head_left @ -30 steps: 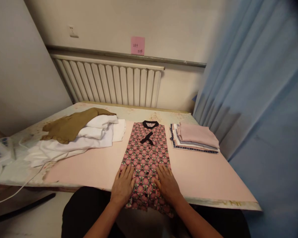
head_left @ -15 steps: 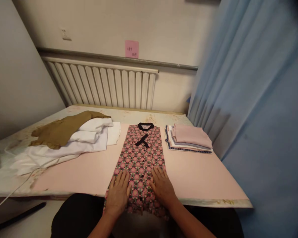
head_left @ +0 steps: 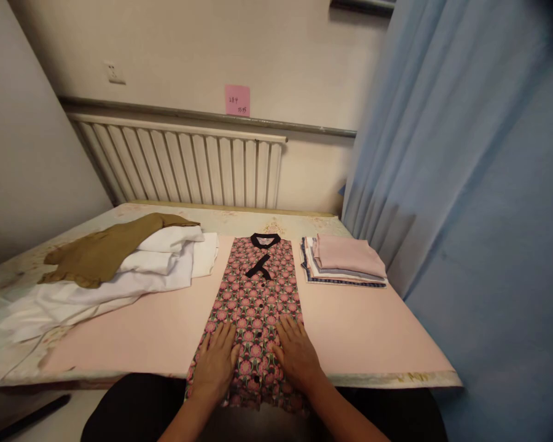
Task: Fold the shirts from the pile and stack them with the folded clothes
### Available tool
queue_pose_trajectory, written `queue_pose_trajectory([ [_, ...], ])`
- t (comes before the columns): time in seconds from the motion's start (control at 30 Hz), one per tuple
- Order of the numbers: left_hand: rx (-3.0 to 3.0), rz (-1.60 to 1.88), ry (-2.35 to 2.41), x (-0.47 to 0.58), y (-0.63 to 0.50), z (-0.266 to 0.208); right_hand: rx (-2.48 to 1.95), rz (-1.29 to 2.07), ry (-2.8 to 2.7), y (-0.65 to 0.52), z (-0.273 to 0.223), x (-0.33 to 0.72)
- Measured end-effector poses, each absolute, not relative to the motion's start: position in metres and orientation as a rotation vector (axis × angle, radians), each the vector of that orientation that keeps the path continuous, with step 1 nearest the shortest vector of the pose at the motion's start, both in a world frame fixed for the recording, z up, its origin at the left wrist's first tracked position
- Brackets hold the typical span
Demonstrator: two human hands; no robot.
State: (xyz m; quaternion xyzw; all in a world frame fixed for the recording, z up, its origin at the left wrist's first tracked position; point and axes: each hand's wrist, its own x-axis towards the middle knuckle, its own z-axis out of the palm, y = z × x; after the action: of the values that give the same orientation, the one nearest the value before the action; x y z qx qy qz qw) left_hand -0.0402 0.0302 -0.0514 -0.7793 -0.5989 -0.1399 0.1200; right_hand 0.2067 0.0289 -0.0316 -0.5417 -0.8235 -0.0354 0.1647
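A pink-and-dark floral blouse (head_left: 257,301) lies buttoned side up in a long narrow shape, its black collar at the far end. Below the collar a black tie strip is crossed over itself, with a row of black buttons running down from it. The blouse's hem hangs past the near table edge. My left hand (head_left: 215,359) rests flat on the blouse's lower left side, fingers stretched out. On the lower right side my right hand (head_left: 297,353) lies flat too, fingers forward and thumb inward. Neither hand grips anything.
Left of the blouse is a loose heap of white garments (head_left: 161,270) with an olive garment (head_left: 115,248) on top. A stack of folded clothes (head_left: 348,255) sits to the right. Beneath is a pink sheet (head_left: 359,331) on the table; a blue curtain (head_left: 465,184) hangs at the right.
The view has tilted up slightly, so everything sits a little lower and further left. Both hands stay flat on the blouse's lower part, nearly unmoved on the cloth.
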Motion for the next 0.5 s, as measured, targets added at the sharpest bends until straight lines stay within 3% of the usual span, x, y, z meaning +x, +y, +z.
queue_pose_trajectory([
  [0.5,-2.227,-0.339,-1.888,-0.034,0.146,-0.034,-1.517,-0.149,-2.320,0.034,-0.046,0.205],
])
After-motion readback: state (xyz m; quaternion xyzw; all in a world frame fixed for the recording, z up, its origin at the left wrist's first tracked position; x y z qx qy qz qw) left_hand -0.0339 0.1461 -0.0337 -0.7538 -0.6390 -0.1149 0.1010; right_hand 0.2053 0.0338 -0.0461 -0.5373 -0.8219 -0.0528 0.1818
